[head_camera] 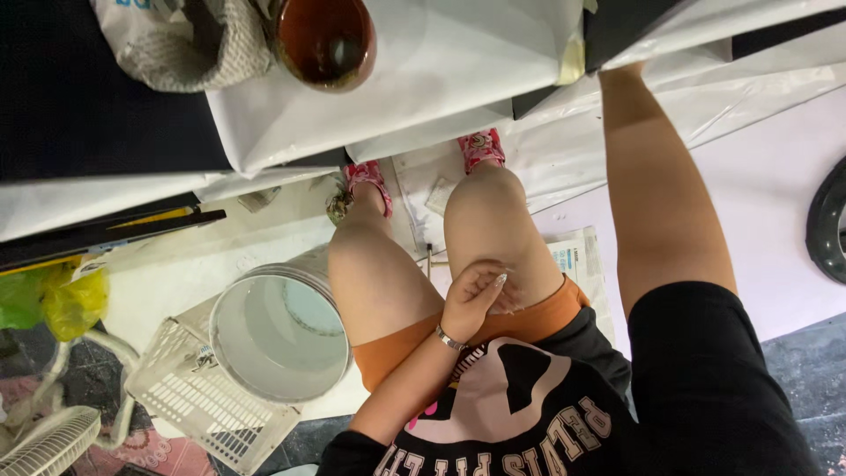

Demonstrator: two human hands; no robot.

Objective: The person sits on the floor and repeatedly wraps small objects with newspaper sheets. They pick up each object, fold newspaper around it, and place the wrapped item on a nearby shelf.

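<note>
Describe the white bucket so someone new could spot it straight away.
Start at the person's knees in the middle of the head view and go to the image-left of the thigh. The white bucket stands there on the pale floor, open-topped, its inside coated with pale paint. It partly covers a white slatted basket; unlike the brown bowl up on the sheeted surface, it is white and straight-walled.

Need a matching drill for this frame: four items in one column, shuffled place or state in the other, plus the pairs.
1. left hand
2. round white plastic bucket
3. glossy brown ceramic bowl
4. right arm

A. on the white sheet, top of view
B. rests on the right thigh
C. stretched up, hand hidden behind a sheet-covered edge
D. on the floor beside the left leg, next to a white basket

Pairs: 1-B, 2-D, 3-A, 4-C
</note>
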